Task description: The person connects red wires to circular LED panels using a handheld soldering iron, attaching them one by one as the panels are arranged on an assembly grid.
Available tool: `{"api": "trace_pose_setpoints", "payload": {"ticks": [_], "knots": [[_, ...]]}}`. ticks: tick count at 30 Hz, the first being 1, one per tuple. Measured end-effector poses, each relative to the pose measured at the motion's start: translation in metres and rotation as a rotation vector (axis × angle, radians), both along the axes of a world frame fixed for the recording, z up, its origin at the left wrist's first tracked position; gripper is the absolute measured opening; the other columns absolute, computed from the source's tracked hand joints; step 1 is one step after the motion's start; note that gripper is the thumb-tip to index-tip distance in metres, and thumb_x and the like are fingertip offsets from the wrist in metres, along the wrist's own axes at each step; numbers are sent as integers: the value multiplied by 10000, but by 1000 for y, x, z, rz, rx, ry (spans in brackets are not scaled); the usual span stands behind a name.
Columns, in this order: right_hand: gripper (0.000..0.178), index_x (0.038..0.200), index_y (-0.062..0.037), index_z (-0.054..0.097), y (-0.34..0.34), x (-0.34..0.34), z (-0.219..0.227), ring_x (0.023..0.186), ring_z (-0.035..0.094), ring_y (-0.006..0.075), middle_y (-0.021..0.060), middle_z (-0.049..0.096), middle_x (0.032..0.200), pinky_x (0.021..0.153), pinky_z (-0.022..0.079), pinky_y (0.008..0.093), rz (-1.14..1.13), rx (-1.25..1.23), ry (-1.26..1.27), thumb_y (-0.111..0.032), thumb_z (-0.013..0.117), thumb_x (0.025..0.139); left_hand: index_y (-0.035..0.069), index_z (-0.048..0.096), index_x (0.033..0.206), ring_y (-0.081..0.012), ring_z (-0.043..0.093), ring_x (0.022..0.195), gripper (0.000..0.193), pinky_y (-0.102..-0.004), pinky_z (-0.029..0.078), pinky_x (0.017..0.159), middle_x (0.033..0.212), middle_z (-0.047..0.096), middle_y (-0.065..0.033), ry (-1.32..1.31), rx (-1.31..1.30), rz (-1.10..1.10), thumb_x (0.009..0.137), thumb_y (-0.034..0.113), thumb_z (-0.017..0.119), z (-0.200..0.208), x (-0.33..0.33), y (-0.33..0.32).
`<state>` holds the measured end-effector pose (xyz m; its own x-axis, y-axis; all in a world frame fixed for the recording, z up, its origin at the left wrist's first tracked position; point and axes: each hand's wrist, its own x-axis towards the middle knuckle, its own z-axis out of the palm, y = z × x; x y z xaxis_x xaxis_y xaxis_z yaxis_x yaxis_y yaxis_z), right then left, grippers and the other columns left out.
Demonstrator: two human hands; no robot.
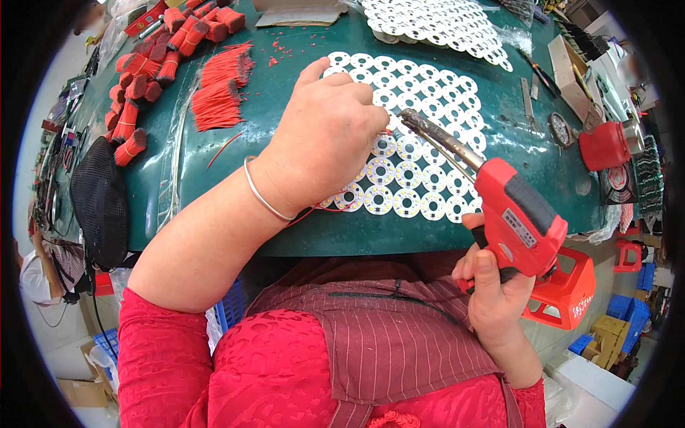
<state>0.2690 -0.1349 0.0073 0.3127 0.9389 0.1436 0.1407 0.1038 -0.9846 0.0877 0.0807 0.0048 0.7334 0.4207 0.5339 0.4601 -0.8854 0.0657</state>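
"White discs [419, 176], where are they?"

"On my screen, they lie as a sheet on the green table [267, 103]. Left of that sheet I see red wire bundles [168, 69], then loose red wires [215, 107]. The left hand [328, 128] is over the sheet's left part, fingers curled; I can't tell what they hold."

"And the right hand [496, 285]?"

"Wrapped around a red soldering gun [515, 214] by the sheet's near right corner."
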Motion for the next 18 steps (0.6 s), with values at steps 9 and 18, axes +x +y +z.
{"api": "trace_pose_setpoints", "payload": {"ticks": [9,18], "knots": [[188,1119,6,499,-5,0,-3,699,524,96,217,562,1274,607,550,294,21,6,-4,-150,549,1026,92,714,763,-257,608,851,25,-421,470,917,758,609,-37,-63,-29,-27,745,75,720,-1,0,4],[218,1156,13,495,-12,-1,-2,691,520,93,217,558,1279,603,546,293,-8,26,-24,-157,543,1029,70,714,765,-260,600,929,90,-391,468,858,780,641,-43,-177,-55,-108,687,29,734,15,-5,-2]]}}
